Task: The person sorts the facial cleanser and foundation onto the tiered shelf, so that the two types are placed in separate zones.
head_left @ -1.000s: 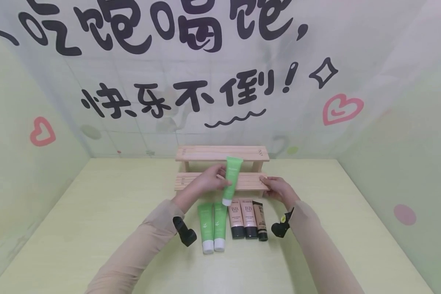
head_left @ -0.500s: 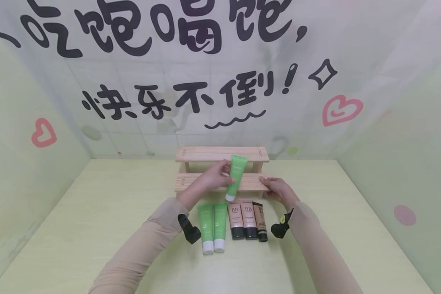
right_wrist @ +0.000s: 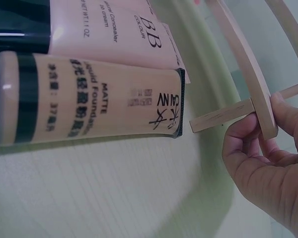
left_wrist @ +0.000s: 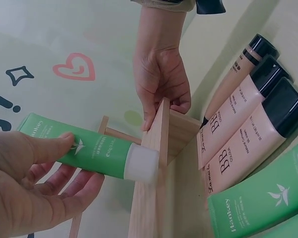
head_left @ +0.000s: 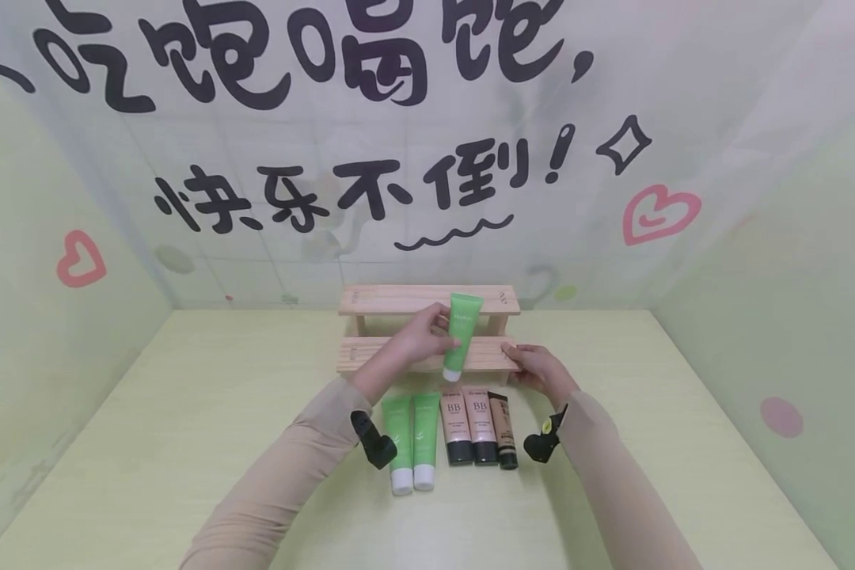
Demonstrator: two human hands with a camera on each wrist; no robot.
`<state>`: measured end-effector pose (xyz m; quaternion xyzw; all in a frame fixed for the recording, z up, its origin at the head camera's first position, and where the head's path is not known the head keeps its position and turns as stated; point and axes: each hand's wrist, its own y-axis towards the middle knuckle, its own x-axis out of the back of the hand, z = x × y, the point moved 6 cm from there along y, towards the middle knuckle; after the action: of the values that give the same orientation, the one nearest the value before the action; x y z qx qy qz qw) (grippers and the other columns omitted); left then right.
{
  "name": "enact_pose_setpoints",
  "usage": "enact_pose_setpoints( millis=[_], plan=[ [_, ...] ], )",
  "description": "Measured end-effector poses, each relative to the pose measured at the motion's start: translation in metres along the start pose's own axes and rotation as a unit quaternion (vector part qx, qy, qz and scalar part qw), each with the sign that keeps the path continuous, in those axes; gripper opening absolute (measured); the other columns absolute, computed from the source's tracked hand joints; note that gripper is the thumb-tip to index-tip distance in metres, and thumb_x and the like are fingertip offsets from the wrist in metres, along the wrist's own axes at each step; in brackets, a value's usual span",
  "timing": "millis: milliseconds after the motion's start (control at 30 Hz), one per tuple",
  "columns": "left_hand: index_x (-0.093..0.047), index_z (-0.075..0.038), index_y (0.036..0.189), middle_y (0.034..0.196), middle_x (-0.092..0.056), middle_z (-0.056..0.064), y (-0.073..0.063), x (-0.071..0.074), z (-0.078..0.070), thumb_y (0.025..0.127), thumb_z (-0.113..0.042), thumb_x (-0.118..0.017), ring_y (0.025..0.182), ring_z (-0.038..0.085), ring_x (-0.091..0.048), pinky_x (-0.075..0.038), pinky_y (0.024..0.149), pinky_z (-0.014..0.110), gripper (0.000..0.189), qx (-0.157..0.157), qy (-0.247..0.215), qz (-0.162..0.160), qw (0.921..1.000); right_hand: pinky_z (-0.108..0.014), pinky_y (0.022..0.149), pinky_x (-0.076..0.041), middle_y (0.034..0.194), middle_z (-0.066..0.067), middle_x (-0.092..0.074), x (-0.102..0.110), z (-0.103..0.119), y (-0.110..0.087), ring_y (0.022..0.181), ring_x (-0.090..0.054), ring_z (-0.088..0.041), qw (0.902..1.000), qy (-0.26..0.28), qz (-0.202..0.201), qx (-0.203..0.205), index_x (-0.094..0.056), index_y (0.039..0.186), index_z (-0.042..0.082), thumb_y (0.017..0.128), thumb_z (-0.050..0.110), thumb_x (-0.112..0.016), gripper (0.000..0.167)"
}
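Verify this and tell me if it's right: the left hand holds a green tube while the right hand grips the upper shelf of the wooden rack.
One detail is wrong: the head view shows the right hand gripping the lower shelf of the wooden rack. The left hand does hold a green tube.

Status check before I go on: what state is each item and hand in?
Held green Hankey tube: capped, tilted
Left hand: gripping that tube
Two-tier wooden rack: standing on the table
Right hand: gripping the rack's lower tier
Two other green tubes: capped, lying down
Two BB cream tubes: capped, lying down
Matte liquid foundation tube: capped, lying down
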<state>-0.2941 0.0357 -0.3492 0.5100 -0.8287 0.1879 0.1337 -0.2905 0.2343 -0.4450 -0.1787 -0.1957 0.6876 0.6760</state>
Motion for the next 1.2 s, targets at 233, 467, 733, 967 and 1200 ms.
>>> enact_pose_setpoints(
  millis=[233,467,733,967,1200],
  plan=[
    [-0.046,-0.008,0.123,0.12,-0.054,0.012,0.002,0.001,-0.004,0.08,-0.008,-0.066,0.109,0.027,-0.056,-0.052,0.088,0.032,0.047,-0.004,-0.017,-0.011,0.9998,-0.018,0.059,-0.04,0.078,0.002,-0.054,0.001,0.0,-0.001,0.068,-0.048,-0.007,1.0,-0.008,-0.002,0.005,-0.035,0.133,-0.008,0.095,0.026,-0.046,0.052],
    [-0.045,-0.008,0.124,0.119,-0.053,0.013,0.006,0.0,-0.009,0.081,-0.007,-0.065,0.109,0.028,-0.057,-0.054,0.085,0.03,0.048,-0.009,-0.026,-0.016,0.9995,-0.018,0.059,-0.04,0.078,0.002,-0.054,0.001,0.0,-0.001,0.068,-0.048,-0.007,0.9999,0.006,0.004,0.008,-0.034,0.134,-0.008,0.096,0.025,-0.045,0.051],
    [-0.046,-0.008,0.123,0.118,-0.054,0.012,0.01,0.0,-0.019,0.08,-0.006,-0.065,0.108,0.027,-0.058,-0.054,0.085,0.03,0.047,-0.009,-0.026,-0.029,0.9992,-0.019,0.058,-0.037,0.076,0.003,-0.052,0.001,-0.002,0.0,0.065,-0.046,-0.007,1.0,0.002,0.004,0.006,-0.036,0.132,-0.007,0.096,0.026,-0.046,0.051],
    [-0.045,-0.007,0.125,0.119,-0.054,0.012,0.013,-0.001,-0.025,0.081,-0.006,-0.065,0.11,0.027,-0.057,-0.053,0.087,0.031,0.048,-0.01,-0.02,-0.032,0.9992,-0.019,0.056,-0.035,0.073,0.002,-0.051,0.0,-0.003,0.0,0.063,-0.044,-0.007,0.9999,-0.005,0.006,0.012,-0.037,0.13,-0.007,0.096,0.027,-0.046,0.049],
    [-0.044,-0.007,0.126,0.119,-0.053,0.012,0.016,-0.004,-0.03,0.081,-0.006,-0.065,0.11,0.027,-0.056,-0.054,0.086,0.031,0.049,-0.017,-0.025,-0.029,0.9991,-0.018,0.056,-0.036,0.073,0.002,-0.051,0.0,-0.002,-0.002,0.064,-0.045,-0.007,0.9998,-0.005,0.013,0.016,-0.036,0.131,-0.008,0.096,0.026,-0.045,0.05]
  ],
)
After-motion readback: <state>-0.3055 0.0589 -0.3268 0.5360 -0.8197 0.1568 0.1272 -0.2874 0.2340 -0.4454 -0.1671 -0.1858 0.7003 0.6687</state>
